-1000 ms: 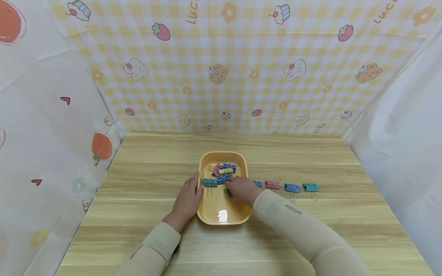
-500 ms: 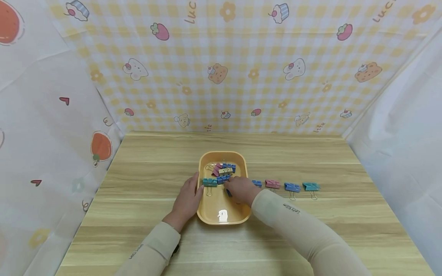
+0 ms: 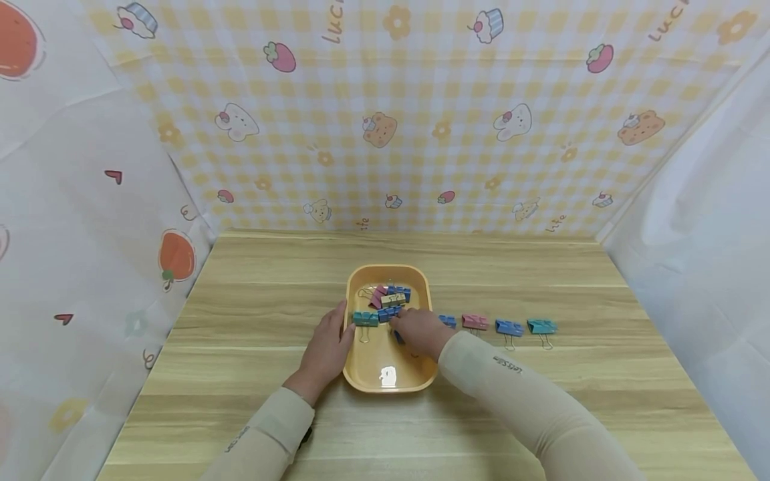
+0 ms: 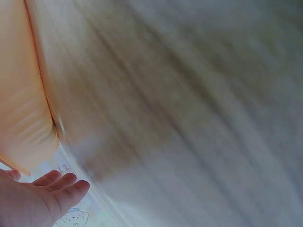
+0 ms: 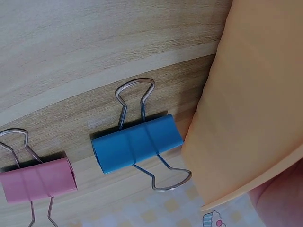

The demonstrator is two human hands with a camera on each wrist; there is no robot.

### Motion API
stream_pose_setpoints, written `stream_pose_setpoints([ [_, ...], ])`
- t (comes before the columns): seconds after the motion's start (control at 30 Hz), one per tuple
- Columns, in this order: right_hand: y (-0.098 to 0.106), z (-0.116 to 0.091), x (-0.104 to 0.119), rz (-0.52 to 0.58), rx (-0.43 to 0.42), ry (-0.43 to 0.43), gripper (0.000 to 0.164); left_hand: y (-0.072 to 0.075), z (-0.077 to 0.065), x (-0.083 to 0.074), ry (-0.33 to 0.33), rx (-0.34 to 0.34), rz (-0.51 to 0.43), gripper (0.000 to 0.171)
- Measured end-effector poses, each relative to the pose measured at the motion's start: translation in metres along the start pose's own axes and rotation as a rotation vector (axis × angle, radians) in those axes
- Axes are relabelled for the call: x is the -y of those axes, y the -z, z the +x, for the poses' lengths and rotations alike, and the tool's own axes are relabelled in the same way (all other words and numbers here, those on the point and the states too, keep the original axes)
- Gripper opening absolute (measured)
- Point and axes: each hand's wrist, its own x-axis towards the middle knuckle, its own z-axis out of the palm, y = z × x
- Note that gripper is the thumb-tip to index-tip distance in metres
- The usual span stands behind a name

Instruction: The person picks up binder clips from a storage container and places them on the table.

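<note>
Our left hand (image 3: 325,347), fingers extended, touches the orange tray (image 3: 367,364) at 9 o'clock, probably steadying it. Our right hand (image 3: 423,332) lies inside at 3 o'clock among jumbled binder clips (image 3: 365,318); its grip we cannot tell. Outside, towards 3 o'clock, 4 lined-up binder clips (image 3: 509,327) seem deliberately spaced.

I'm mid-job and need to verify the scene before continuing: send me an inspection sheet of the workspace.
Surface: wood-grain table.
Job's things: orange tray holding mixed-colour binder clips; a row of four clips lies right of it.
Clutter: small dark object beside the left sleeve, unidentified.
Hands: left hand touches the tray's left side; right hand reaches into the tray, grip hidden.
Cables: nothing seen.
Surroundings: yellow-checked backdrop, white side sheets.
</note>
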Motion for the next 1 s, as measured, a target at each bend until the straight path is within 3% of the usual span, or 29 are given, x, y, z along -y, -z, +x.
stream_pose_setpoints([
  [0.57,0.000,-0.003,0.001,0.026,-0.023,0.023,0.046,-0.001,0.000,0.001,-0.006,-0.005,0.003,0.062],
  [1.0,0.009,-0.013,0.003,0.056,-0.097,0.041,0.030,0.001,-0.001,-0.002,0.014,0.001,0.003,0.061],
])
